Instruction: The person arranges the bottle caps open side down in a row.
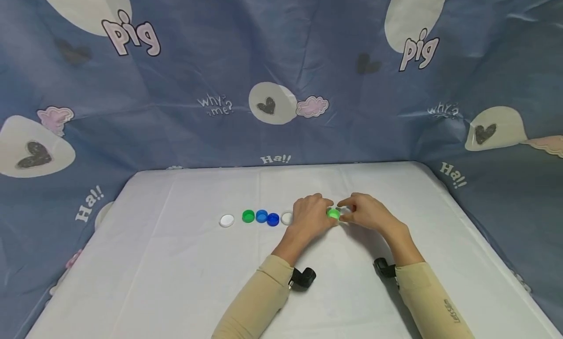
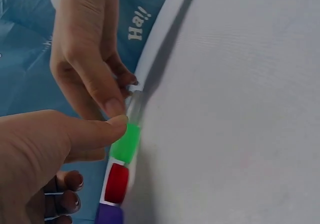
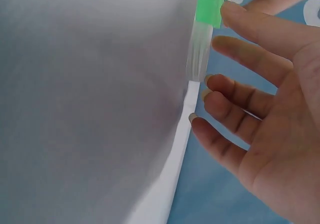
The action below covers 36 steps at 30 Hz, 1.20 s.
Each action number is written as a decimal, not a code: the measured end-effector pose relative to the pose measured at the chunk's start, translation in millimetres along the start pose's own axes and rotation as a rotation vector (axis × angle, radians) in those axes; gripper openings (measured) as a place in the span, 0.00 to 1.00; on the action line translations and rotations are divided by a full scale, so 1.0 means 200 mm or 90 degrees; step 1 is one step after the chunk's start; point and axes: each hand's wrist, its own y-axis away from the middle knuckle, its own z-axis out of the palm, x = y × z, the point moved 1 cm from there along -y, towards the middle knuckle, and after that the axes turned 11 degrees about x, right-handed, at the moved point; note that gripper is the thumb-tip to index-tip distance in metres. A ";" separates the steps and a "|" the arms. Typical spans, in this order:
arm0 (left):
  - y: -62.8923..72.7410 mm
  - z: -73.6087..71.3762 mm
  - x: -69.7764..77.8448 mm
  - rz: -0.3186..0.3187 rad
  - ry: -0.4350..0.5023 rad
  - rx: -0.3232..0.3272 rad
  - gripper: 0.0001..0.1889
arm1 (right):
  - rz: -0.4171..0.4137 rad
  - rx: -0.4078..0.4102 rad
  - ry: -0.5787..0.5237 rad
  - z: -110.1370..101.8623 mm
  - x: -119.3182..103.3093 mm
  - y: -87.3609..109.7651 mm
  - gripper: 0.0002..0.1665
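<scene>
A bright green cap (image 1: 333,214) stands between the hands, its side vivid and plain in the wrist views. The left hand (image 1: 309,213) has its thumb and forefinger close about the cap, a fingertip at its edge; whether they pinch it I cannot tell. The right hand (image 1: 367,210) is loosely spread, its thumb tip at the cap's edge, the other fingers fanned beside a clear ribbed cap (image 3: 199,54) that abuts the green one.

Toward the left hand's side come a red cap (image 2: 116,183) and a purple cap (image 2: 109,214). Left of that hand lie a white cap (image 1: 286,218), a dark blue cap (image 1: 272,219) next to a lighter blue cap (image 1: 261,216), a darker green cap (image 1: 248,216) and a white disc (image 1: 227,221).

Under the hands spreads a white cloth (image 1: 198,280); beyond and to both sides hangs blue printed fabric (image 1: 211,51).

From the head, the left hand hides the red and purple caps and partly covers the white cap. The purple cap is cut off in the left wrist view.
</scene>
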 end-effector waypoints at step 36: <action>-0.01 -0.04 -0.06 0.012 0.034 0.021 0.14 | -0.038 0.048 -0.058 0.01 -0.05 -0.02 0.19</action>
